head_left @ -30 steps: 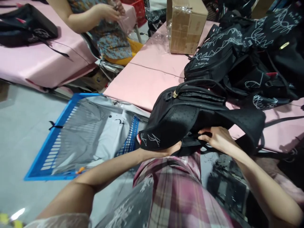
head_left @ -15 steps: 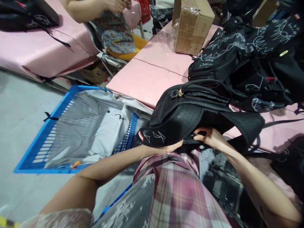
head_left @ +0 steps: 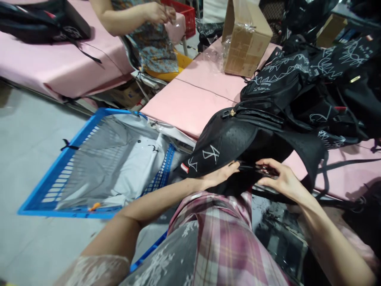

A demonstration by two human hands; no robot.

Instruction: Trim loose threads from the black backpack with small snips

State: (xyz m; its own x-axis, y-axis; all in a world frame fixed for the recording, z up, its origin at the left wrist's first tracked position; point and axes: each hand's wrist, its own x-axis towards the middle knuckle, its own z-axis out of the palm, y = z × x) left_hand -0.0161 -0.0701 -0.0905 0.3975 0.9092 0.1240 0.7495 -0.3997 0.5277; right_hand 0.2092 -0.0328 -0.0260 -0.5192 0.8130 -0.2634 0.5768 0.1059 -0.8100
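Observation:
A black backpack [head_left: 232, 137] with white line drawings and a small red-and-white tag lies tilted at the table's edge against my lap, its flap side raised. My left hand [head_left: 222, 174] is closed on the backpack's near edge, fingertips by a dark strip of the fabric. Just right of it, my right hand [head_left: 282, 176] has thumb and forefinger around a small dark, shiny tool [head_left: 267, 170] that looks like thread snips. Its tip points at the strip. The palm side of the left hand is hidden.
More black backpacks [head_left: 274, 75] are heaped at the right on the pink table [head_left: 190, 105]. A cardboard box [head_left: 248, 47] stands behind. On the floor at left is a blue crate [head_left: 64, 159] lined with grey sheeting. Another person [head_left: 154, 43] sits across, near a red crate [head_left: 187, 20].
My right hand has shifted right and its fingers have spread around the tool. The left hand has slid a little right, and the backpack's front has turned more toward me.

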